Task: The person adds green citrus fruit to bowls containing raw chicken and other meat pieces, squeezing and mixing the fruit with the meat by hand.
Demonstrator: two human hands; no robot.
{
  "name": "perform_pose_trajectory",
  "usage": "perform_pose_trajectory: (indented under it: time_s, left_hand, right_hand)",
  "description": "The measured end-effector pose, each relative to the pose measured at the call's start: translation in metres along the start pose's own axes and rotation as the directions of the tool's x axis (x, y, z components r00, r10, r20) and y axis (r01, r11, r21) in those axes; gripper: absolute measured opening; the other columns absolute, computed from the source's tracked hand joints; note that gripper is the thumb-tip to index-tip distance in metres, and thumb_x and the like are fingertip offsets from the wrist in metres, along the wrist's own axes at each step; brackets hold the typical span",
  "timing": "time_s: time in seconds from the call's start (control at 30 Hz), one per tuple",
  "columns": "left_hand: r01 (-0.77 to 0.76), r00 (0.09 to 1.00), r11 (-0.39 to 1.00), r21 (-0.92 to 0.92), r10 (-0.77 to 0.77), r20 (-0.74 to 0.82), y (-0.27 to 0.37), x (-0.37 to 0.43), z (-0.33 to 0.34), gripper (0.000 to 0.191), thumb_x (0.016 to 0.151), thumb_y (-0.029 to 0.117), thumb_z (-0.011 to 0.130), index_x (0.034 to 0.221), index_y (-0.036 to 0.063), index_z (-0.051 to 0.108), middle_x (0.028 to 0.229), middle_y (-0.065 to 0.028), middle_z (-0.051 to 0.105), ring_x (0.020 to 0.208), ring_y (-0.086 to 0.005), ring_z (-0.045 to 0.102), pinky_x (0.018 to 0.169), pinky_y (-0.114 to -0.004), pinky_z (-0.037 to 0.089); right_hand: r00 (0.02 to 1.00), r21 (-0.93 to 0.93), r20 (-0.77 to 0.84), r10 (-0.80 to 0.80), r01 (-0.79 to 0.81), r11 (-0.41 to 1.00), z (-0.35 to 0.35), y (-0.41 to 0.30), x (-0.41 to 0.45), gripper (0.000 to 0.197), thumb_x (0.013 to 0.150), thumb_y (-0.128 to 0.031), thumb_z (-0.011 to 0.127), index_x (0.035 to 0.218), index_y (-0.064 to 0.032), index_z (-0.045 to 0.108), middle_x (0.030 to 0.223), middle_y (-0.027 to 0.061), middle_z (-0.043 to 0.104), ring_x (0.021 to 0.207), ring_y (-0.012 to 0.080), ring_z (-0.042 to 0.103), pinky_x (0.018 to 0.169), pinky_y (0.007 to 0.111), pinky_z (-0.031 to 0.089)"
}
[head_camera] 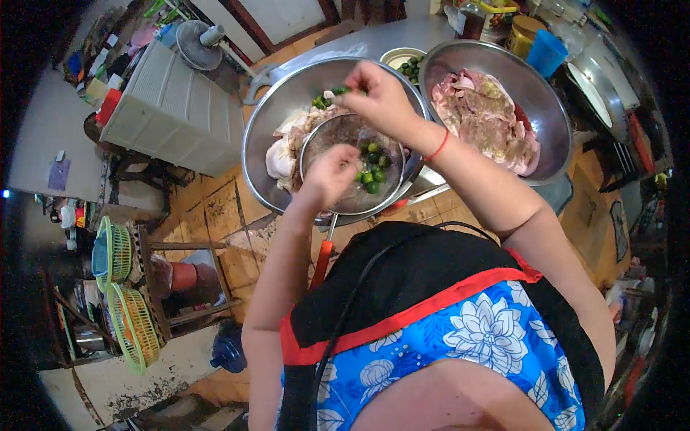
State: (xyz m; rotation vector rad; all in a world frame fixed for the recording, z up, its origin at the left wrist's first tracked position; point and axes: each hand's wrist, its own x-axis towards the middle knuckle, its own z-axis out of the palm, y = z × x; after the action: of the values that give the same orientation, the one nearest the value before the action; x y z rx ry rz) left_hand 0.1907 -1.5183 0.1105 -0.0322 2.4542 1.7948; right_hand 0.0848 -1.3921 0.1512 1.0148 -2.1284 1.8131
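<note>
A round mesh strainer (323, 145) with an orange-red handle lies over a large steel basin (259, 118) that holds pale raw chicken (281, 157). Small green citrus fruits (373, 175) sit in the strainer's right part. My left hand (335, 171) is over the strainer beside the fruits, its fingers curled and blurred; whether it holds something cannot be told. Higher up, my right hand (374, 96) is bent over the basin, near green citrus pieces (322, 102). A small pale thing shows at its fingertips, too blurred to name.
A second steel basin (552, 118) with seasoned raw meat (474, 116) stands at the right. Between the basins' far rims is a bowl (396, 53) of green citrus. A blue plastic cup (546, 54) and a bottle (470, 20) stand behind. A standing fan (199, 46) is at upper left.
</note>
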Motion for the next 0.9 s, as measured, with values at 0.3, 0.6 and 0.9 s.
perform_pose_trajectory:
  time_s: [0.3, 0.6, 0.9]
  left_hand:
    - [-0.124, 0.987, 0.577, 0.808, 0.153, 0.042, -0.006, 0.005, 0.007, 0.025, 0.060, 0.008, 0.061, 0.083, 0.0012, 0.054, 0.078, -0.0141, 0.054, 0.075, -0.0260, 0.053, 0.070, -0.032, 0.043]
    - [0.104, 0.979, 0.888, -0.447, -0.170, -0.109, 0.019, 0.003, -0.010, 0.019, 0.071, 0.006, 0.062, 0.085, 0.0029, 0.050, 0.079, -0.0055, 0.057, 0.065, -0.0112, 0.052, 0.060, -0.022, 0.042]
    - [0.120, 0.987, 0.773, -0.623, -0.161, -0.010, 0.014, 0.004, -0.013, 0.015, 0.073, 0.003, 0.057, 0.088, 0.0018, 0.053, 0.082, -0.0076, 0.058, 0.072, -0.0143, 0.055, 0.067, -0.025, 0.045]
  right_hand:
    - [0.933, -0.321, 0.245, -0.264, 0.335, 0.886, -0.003, 0.004, 0.009, 0.026, 0.062, -0.010, 0.057, 0.086, -0.0021, 0.051, 0.073, 0.0130, 0.054, 0.066, 0.0254, 0.053, 0.061, 0.032, 0.043]
    - [0.872, -0.127, 0.477, 0.112, -0.058, 0.990, -0.007, -0.001, -0.041, 0.018, 0.065, -0.011, 0.058, 0.078, -0.0015, 0.048, 0.066, 0.0120, 0.052, 0.061, 0.0212, 0.052, 0.056, 0.031, 0.041]
    - [0.877, -0.096, 0.468, 0.111, -0.074, 0.993, -0.011, 0.006, -0.043, 0.020, 0.065, -0.017, 0.059, 0.075, -0.0029, 0.048, 0.062, 0.0109, 0.053, 0.056, 0.0209, 0.052, 0.053, 0.032, 0.041]
